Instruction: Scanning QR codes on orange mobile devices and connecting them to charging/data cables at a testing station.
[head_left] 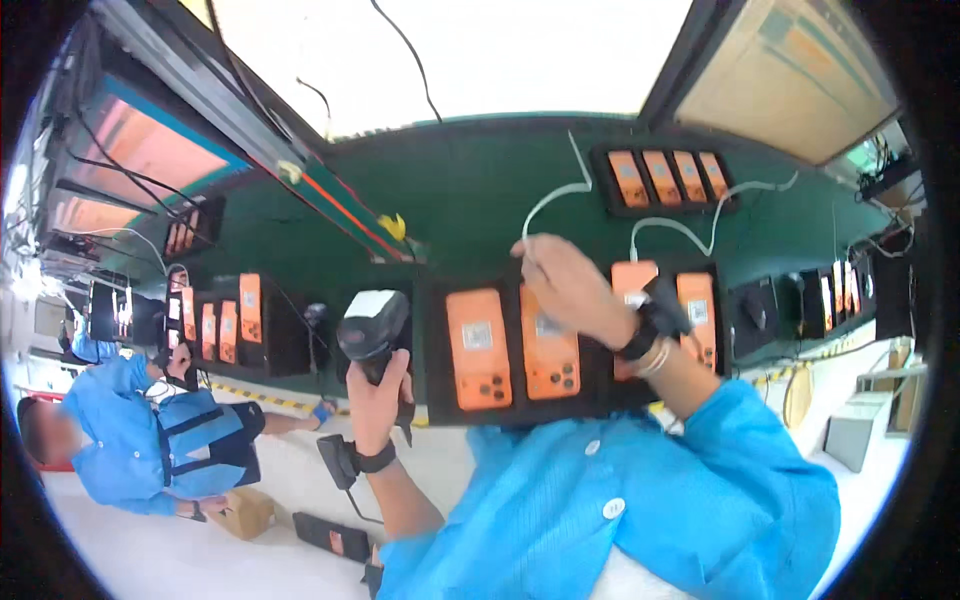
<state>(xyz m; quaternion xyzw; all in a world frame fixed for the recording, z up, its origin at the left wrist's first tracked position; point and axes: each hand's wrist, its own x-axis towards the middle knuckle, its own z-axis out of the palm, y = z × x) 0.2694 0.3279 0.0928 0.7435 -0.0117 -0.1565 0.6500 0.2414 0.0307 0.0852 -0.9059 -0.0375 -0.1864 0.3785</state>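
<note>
My left hand [375,398] is wrapped around the handle of a black barcode scanner [372,335] with a white label on its top. In front of me lies a black tray [435,345] with several orange phones, face down, each with a square code label where it shows. My right hand [572,285] reaches over the second phone [553,372] and pinches a white cable [548,203] near that phone's top end; the plug itself is hidden by the fingers. Left of it sits the first phone [478,350], while another white cable [670,222] meets the top of the third phone [634,275].
Farther back on the green table [470,190] rests a second black tray [665,208] of orange phones. A yellow tag [394,227] is near an orange strip to the left. At far left a co-worker [130,430] in blue stands by more phones.
</note>
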